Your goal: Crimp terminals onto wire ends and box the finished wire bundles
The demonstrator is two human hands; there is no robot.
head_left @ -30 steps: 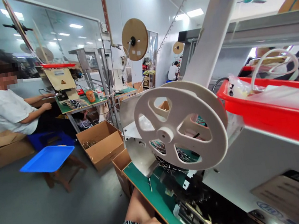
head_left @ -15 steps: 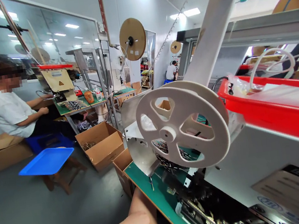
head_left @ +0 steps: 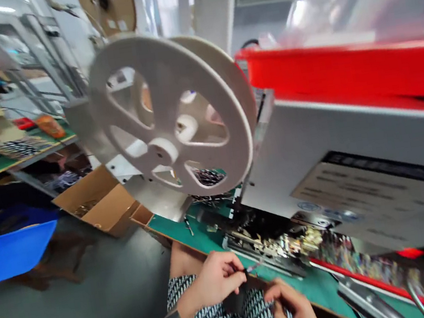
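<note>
My left hand [head_left: 219,279], below a tattooed forearm, is closed in a pinch over my lap. A small thin dark piece [head_left: 252,268] with a pinkish end pokes out from its fingertips. To its right is my right hand [head_left: 292,306], blurred, with its fingers curled and a gap between thumb and forefinger; nothing shows in it. Both hands are at the near edge of the green table [head_left: 208,239]. Just beyond them lies a metal machine part [head_left: 280,244] with brass-coloured pieces.
A large pale reel [head_left: 166,102] stands behind the machine. On the right are a red tray [head_left: 342,68] with clear plastic and a red-edged tray [head_left: 388,271] of small parts. A cardboard box [head_left: 102,202] and blue tray [head_left: 14,252] are at left.
The view has turned right and down. My left hand has come up over my lap with a thin piece in its fingers, and my right hand has come into view.
</note>
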